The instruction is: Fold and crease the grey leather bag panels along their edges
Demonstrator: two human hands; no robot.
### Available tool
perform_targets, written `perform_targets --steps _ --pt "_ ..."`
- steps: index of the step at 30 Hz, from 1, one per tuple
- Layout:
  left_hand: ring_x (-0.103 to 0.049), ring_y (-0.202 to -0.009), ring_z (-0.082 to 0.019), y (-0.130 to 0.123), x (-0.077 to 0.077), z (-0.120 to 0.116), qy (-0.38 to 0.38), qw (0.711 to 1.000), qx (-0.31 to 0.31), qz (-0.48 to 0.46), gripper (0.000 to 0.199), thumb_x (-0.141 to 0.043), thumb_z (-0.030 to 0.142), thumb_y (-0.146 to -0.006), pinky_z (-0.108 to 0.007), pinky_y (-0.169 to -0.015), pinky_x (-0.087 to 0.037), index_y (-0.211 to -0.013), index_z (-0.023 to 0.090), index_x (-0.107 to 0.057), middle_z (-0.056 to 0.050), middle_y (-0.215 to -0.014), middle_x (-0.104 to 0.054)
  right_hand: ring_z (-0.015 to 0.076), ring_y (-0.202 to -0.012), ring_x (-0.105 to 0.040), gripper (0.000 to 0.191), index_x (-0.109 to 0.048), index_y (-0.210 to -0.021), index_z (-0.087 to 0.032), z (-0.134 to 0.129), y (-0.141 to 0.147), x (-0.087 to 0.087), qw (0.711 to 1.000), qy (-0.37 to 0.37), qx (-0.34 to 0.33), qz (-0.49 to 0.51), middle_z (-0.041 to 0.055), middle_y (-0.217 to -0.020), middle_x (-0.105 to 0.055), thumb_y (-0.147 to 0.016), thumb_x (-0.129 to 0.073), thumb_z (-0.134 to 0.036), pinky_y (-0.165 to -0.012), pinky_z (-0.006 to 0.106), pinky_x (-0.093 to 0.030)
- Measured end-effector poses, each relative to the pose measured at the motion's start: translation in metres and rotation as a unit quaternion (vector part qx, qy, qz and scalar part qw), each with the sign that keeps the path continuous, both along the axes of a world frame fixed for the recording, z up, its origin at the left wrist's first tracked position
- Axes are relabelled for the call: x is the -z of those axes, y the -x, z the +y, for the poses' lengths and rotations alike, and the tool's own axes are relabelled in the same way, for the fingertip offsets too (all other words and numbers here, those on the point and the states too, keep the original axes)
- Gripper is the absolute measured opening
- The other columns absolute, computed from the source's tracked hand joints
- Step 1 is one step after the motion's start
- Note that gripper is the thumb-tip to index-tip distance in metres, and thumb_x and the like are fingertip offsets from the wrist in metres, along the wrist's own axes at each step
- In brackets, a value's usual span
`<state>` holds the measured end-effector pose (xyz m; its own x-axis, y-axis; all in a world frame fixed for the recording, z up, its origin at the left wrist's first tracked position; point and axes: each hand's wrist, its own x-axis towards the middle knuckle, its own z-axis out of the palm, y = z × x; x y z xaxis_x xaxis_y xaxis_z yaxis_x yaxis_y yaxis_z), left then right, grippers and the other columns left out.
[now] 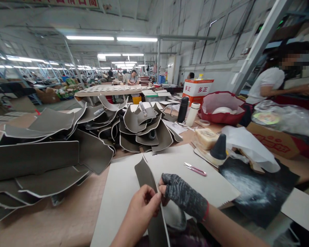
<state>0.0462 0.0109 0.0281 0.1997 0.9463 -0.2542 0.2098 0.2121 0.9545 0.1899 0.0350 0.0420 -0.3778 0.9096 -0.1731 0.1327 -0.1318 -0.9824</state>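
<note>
A narrow grey-brown panel (145, 180) with a pale edge stood upright between the two hands, just above the near edge of a pale card sheet (185, 164). The bare left hand (143, 206) pinched the panel near its edge, fingers pressed together and curled against it, though the thumb's exact place was hard to tell. The right hand (184, 195) wore a grey fingerless knit glove with a red cuff, and its bare fingertips (162, 181) pressed against the panel's other side, the thumb hidden. The step in hand looked like holding and inspecting that edge between both hands. The panel's lower length ran down unsupported, so the next move called for a steady pinch.

On the card sheet lay a pink-handled metal tool (195, 169). Right of the sheet were a black mat (257, 192) dusted white and a black cone (218, 147) beside a pale block (206, 139). Beyond the sheet rose a heap of similar curved panels (141, 128), and past that stood a black flask (182, 109). Far to the right of the sheet, a co-worker (269, 82) reached across a bench.
</note>
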Motion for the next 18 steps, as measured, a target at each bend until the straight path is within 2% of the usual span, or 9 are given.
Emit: perform_targets --steps 4,9,13,18 --pt "-0.05 -0.051 -0.011 0.004 -0.002 -0.003 0.003 0.999 0.015 -0.04 0.032 -0.062 0.044 -0.067 -0.022 -0.048 -0.042 -0.064 0.019 -0.041 0.004 -0.055 -0.051 0.0106 -0.05 -0.051 0.009 -0.044 -0.057 -0.019 0.001 0.001 -0.009 1.0 -0.017 -0.004 -0.025 -0.0041 -0.051 -0.048 -0.064 -0.047 -0.024 -0.048 0.022 -0.042" --pt "-0.053 -0.055 -0.011 0.008 0.006 -0.004 0.046 0.993 0.028 -0.107 0.03 -0.064 0.042 -0.066 -0.023 -0.051 -0.044 -0.068 0.017 -0.046 0.002 -0.059 -0.055 0.0121 -0.05 -0.053 0.011 -0.046 -0.059 -0.018 0.002 0.002 -0.007 1.0 0.007 -0.001 -0.003 -0.0031 -0.052 -0.051 -0.063 -0.048 -0.028 -0.049 0.024 -0.044" --pt "-0.052 -0.053 -0.011 0.008 0.009 -0.007 0.048 0.995 0.008 -0.086 0.023 -0.06 0.035 -0.068 -0.023 -0.049 -0.044 -0.066 0.017 -0.046 0.002 -0.056 -0.054 0.0123 -0.051 -0.053 0.014 -0.046 -0.061 -0.018 -0.001 0.004 -0.003 1.0 0.0 0.001 -0.007 -0.0034 -0.054 -0.049 -0.065 -0.048 -0.031 -0.05 0.025 -0.044" --pt "-0.053 -0.053 -0.012 0.009 0.002 -0.008 0.055 0.997 0.004 -0.054 0.017 -0.057 0.03 -0.065 -0.025 -0.05 -0.045 -0.064 0.017 -0.046 0.002 -0.055 -0.053 0.012 -0.051 -0.052 0.011 -0.046 -0.061 -0.018 -0.002 0.005 -0.002 0.998 -0.035 0.0 -0.047 -0.0027 -0.054 -0.05 -0.066 -0.047 -0.028 -0.05 0.024 -0.042"
